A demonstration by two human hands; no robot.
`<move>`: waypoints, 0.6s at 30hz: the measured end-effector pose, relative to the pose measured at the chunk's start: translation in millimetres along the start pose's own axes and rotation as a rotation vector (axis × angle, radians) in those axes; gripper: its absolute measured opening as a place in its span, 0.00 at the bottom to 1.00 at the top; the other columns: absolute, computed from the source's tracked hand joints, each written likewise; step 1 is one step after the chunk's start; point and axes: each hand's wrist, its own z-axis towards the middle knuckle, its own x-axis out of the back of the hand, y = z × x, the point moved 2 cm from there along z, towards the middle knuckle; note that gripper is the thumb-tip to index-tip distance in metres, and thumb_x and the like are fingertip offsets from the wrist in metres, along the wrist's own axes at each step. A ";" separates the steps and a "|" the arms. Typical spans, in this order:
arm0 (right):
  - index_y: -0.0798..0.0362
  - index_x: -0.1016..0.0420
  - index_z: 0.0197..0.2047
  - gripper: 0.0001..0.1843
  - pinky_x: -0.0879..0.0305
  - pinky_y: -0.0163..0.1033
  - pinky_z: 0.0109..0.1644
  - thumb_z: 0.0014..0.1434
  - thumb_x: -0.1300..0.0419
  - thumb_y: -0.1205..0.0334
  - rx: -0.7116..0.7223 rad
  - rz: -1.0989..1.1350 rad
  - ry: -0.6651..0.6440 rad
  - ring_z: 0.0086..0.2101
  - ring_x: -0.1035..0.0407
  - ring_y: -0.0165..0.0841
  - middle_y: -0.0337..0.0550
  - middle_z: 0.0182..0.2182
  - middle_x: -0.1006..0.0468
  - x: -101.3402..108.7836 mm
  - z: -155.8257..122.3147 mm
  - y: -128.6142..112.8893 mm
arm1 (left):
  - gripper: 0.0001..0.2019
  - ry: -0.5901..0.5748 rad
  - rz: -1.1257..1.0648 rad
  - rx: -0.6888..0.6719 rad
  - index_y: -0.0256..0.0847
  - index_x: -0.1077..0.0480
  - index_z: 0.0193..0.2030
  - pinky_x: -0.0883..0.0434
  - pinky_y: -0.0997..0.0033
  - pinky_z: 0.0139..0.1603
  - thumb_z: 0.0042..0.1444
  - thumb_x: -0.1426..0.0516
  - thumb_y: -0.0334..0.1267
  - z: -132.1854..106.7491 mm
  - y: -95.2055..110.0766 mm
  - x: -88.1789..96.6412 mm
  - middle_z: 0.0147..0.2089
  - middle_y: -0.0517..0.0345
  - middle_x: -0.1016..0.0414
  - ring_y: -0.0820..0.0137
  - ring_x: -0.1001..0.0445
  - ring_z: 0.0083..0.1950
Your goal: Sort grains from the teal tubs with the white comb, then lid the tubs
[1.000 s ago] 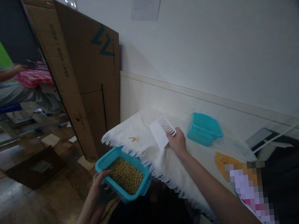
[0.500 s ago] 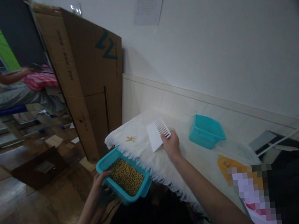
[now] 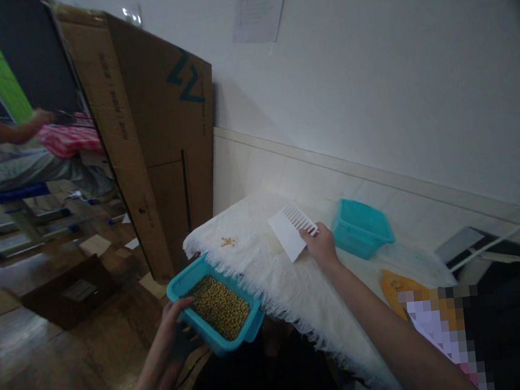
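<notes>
My left hand (image 3: 177, 328) grips the near left wall of a turquoise plastic box (image 3: 254, 327), thumb over the rim. Many small round yellowish beans (image 3: 222, 306) lie inside it, and the box is just off the table's edge. In my right hand (image 3: 322, 245) is a flat white slotted scraper (image 3: 289, 235), pinched by its slotted end and held over the white cloth (image 3: 244, 221). A few loose beans (image 3: 228, 242) lie on the cloth near its left corner, above the box. The fingers under the box are partly hidden.
A second turquoise box (image 3: 363, 228) stands near the wall on the right, beside a clear lid (image 3: 425, 265) and an orange item (image 3: 392, 286). A tall cardboard carton (image 3: 161, 125) rises at the left. Another person (image 3: 10, 133) sits far left.
My right hand has moved to the right with the white scraper, away from the loose beans. The left hand and its box have stayed nearly still.
</notes>
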 end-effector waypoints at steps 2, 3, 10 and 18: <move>0.41 0.28 0.32 0.20 0.29 0.42 0.32 0.53 0.23 0.43 0.010 0.001 -0.008 0.27 0.27 0.43 0.33 0.20 0.25 10.1 5.6 1.9 | 0.37 0.012 0.021 -0.032 0.50 0.24 0.61 0.20 0.55 0.36 0.44 0.20 0.53 -0.6 0.4 -0.3 0.41 0.53 0.19 0.53 0.17 0.38; 0.41 0.28 0.32 0.20 0.29 0.42 0.32 0.53 0.23 0.43 0.023 0.011 -0.009 0.27 0.26 0.43 0.33 0.20 0.25 13.9 7.5 2.1 | 0.38 0.011 0.022 -0.032 0.50 0.24 0.60 0.20 0.54 0.36 0.43 0.20 0.53 -0.9 0.2 -0.7 0.40 0.54 0.19 0.53 0.17 0.37; 0.41 0.29 0.35 0.22 0.26 0.43 0.33 0.56 0.23 0.42 0.076 0.118 -0.067 0.30 0.24 0.43 0.35 0.25 0.21 -16.9 -17.8 -16.9 | 0.36 -0.004 0.029 -0.032 0.52 0.25 0.60 0.21 0.56 0.39 0.45 0.21 0.52 -4.7 5.1 1.1 0.39 0.56 0.19 0.53 0.16 0.38; 0.42 0.32 0.34 0.14 0.34 0.38 0.35 0.60 0.31 0.49 0.244 0.111 -0.308 0.29 0.25 0.39 0.34 0.25 0.22 -81.6 -43.9 -62.5 | 0.38 -0.013 -0.005 0.031 0.51 0.25 0.60 0.19 0.53 0.40 0.43 0.19 0.48 -1.2 17.4 8.2 0.39 0.55 0.19 0.54 0.18 0.38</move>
